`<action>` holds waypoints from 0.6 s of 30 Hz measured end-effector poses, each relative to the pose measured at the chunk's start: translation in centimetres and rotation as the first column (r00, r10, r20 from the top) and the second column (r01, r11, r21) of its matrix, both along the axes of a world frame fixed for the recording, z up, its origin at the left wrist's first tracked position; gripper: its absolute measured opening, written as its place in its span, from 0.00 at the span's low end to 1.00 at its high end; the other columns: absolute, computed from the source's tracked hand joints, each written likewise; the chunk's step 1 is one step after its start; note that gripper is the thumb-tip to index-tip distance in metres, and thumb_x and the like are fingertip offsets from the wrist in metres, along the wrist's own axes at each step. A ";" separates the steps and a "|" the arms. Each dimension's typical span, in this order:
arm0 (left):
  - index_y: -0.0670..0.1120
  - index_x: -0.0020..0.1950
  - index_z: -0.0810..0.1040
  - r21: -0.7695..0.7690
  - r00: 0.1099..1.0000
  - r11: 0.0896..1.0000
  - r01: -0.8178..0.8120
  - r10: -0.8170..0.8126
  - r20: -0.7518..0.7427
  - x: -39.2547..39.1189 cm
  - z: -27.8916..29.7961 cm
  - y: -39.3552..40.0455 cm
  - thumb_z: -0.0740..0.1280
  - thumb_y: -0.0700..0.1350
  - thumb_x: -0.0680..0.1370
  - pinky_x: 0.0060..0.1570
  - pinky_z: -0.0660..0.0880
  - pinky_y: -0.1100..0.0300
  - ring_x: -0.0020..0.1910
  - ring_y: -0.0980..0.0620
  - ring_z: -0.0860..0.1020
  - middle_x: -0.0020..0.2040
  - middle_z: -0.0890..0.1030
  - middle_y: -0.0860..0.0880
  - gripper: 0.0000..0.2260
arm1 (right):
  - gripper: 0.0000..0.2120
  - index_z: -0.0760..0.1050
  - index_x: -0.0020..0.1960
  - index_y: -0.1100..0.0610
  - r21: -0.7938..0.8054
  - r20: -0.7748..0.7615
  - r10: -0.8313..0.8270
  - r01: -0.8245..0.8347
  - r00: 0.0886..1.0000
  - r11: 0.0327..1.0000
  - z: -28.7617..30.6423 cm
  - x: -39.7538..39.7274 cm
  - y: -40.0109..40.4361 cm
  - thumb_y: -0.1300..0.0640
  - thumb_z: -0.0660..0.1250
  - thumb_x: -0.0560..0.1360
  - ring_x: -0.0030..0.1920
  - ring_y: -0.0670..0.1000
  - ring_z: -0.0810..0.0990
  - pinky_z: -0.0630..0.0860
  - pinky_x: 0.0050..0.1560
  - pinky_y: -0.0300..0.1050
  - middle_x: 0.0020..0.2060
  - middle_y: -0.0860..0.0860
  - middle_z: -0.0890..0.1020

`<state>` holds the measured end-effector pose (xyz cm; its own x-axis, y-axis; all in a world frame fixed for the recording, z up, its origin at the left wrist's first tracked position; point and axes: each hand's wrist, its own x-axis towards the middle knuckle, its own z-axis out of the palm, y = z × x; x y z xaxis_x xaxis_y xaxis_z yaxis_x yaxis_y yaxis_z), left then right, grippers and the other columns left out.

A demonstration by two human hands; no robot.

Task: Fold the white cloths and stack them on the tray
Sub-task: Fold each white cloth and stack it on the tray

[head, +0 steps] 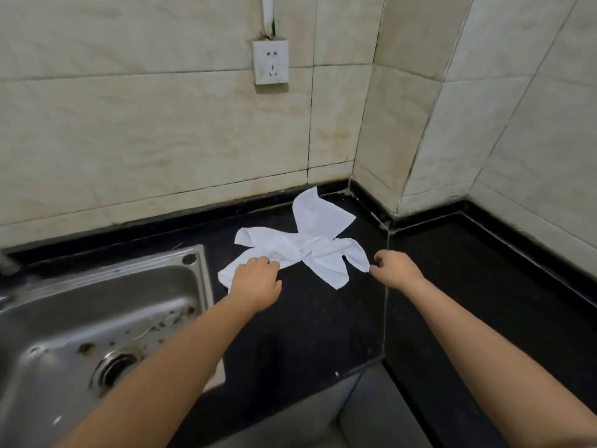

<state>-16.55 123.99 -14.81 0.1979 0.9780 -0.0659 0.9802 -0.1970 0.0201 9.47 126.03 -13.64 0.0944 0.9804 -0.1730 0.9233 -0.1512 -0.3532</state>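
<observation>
Her left hand [256, 281] grips the crumpled white cloth [303, 245] at its near-left end while the right hand [395, 268] pinches its right corner, the cloth lying on the black counter [323, 321] beside the steel sink [80, 318].

The crumpled white cloth [307, 250] looks like thin woven fabric, matt, soft and creased into many small folds; the black stone-like countertop [323, 318] beneath it is smooth with a dull sheen and faint pale specks; the stainless-steel sink basin [64, 302] is brushed metal, softly reflective, blotched with dark rust-coloured marks near its round drain; the cream wall tiles [129, 124] are glazed and smooth with faint marbled veining, stained brownish along the dark grout lines; the white rectangular wall socket [270, 61] is smooth plastic, grimy at its edges.
</observation>
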 end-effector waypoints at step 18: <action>0.47 0.72 0.62 -0.240 0.951 0.951 0.195 -0.123 0.284 4.4 -7.8 14.2 0.57 0.49 0.80 0.65 0.67 0.55 0.67 0.48 0.68 0.70 0.69 0.48 0.20 | 0.08 0.80 0.45 0.65 0.048 -0.233 -0.238 0.256 0.943 0.965 -11.7 2.0 10.9 0.65 0.62 0.73 0.46 0.59 0.80 0.71 0.43 0.45 0.42 0.62 0.82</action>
